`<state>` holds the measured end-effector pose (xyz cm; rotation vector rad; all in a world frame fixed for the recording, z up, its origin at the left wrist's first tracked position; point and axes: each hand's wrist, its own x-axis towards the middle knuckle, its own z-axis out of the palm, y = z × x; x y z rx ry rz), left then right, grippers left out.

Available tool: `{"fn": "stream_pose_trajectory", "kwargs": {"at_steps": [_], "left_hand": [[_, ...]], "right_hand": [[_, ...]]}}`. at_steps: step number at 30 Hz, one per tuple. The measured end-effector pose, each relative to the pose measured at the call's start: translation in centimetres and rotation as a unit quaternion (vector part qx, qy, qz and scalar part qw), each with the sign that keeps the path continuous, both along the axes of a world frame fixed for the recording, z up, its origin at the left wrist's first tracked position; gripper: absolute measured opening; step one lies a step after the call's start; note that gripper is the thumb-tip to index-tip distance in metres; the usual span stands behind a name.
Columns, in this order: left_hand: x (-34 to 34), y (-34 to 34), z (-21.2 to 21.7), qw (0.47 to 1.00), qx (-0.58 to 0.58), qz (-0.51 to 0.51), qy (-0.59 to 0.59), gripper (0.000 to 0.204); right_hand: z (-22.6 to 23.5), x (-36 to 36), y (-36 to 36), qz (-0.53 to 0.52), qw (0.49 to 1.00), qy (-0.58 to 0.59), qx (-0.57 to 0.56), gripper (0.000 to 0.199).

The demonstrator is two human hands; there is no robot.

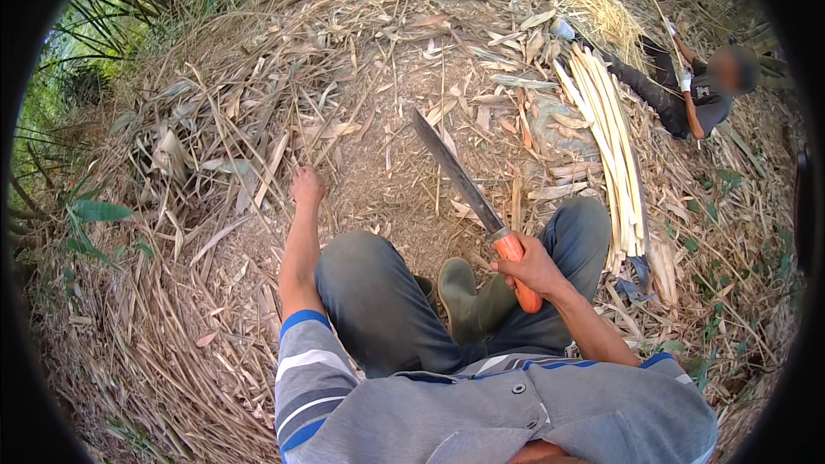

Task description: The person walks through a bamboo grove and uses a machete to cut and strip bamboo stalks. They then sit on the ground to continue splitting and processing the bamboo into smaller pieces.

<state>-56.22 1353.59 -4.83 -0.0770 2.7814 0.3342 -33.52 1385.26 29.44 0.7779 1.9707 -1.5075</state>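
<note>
My right hand (534,270) is closed round the orange handle of a machete (458,176), held over my right knee. Its long dark blade slants up and to the left over bare soil. On the left, my left arm stretches out past my left knee, and my left hand (307,185) is down among dry stalks and leaf litter (266,163). Its fingers look curled in; what they hold, if anything, is too small to make out. To the right of my right knee lies a bundle of long pale split strips (608,137), apart from both hands.
Another person (709,94) sits at the upper right, holding a thin strip, legs stretched toward the bundle. A heap of fine straw-coloured shavings (601,4) lies beyond the bundle's far end. Green stems (129,0) grow at the upper left. My rubber boot (460,288) rests between my knees.
</note>
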Motion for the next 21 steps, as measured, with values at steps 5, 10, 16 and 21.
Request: {"fn": "stream_pose_trajectory", "kwargs": {"at_steps": [5,10,16,21], "left_hand": [[0.7,0.5,-1.7,0.996,0.089,0.008,0.026,0.031],[3.5,0.6,-2.0,0.987,0.145,0.009,0.069,0.027],[4.0,0.9,3.5,0.861,0.407,0.219,0.21,0.013],[4.2,-5.9,13.6,0.579,0.65,0.36,0.336,0.008]], "right_hand": [[-0.5,-0.2,-0.1,-0.026,0.999,0.017,0.007,0.025],[-1.8,-1.3,-0.5,-0.043,0.997,0.046,-0.045,0.025],[-2.2,-2.0,-0.4,-0.006,0.998,0.063,-0.013,0.024],[-2.8,-2.0,-0.2,-0.006,0.996,0.093,-0.001,0.025]]}}
